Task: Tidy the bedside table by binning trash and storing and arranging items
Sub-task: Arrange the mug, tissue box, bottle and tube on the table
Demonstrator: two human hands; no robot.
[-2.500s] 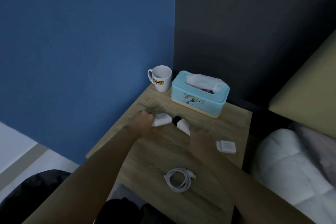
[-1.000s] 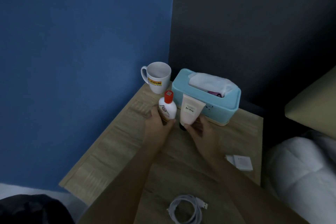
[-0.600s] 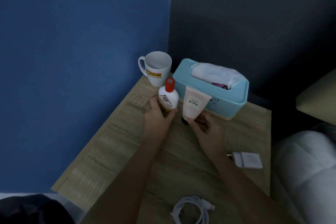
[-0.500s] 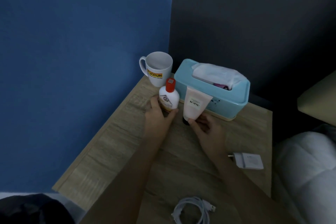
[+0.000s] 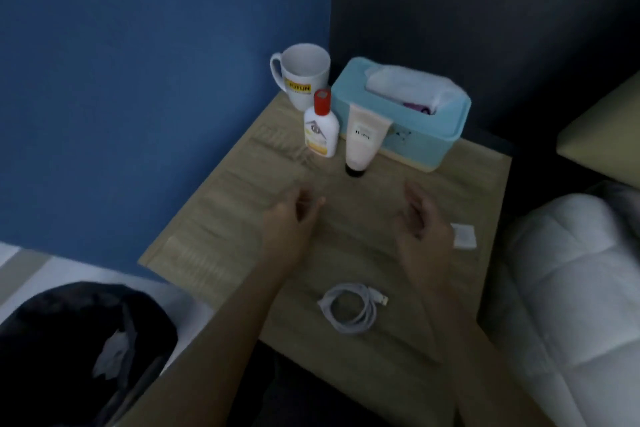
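Observation:
A white bottle with a red cap (image 5: 321, 128) stands upright on the wooden bedside table (image 5: 221, 225), in front of a white mug (image 5: 302, 74). Right beside it a cream tube (image 5: 363, 140) stands on its black cap, leaning against a light blue tissue box (image 5: 415, 130). My left hand (image 5: 289, 218) hovers open over the table, well short of the bottle. My right hand (image 5: 420, 222) is open too, empty, in front of the tube. A coiled white cable (image 5: 351, 311) lies near the front edge. A white charger plug (image 5: 464, 235) lies just right of my right hand.
A blue wall runs along the table's left side and a dark wall stands behind it. White bedding (image 5: 568, 288) and a beige headboard (image 5: 602, 135) lie to the right. A black bin bag with something pale in it (image 5: 79, 354) sits low at the left.
Both hands let go of the bottle and the tube and drew back toward me. The bottle and tube now stand on their own by the tissue box.

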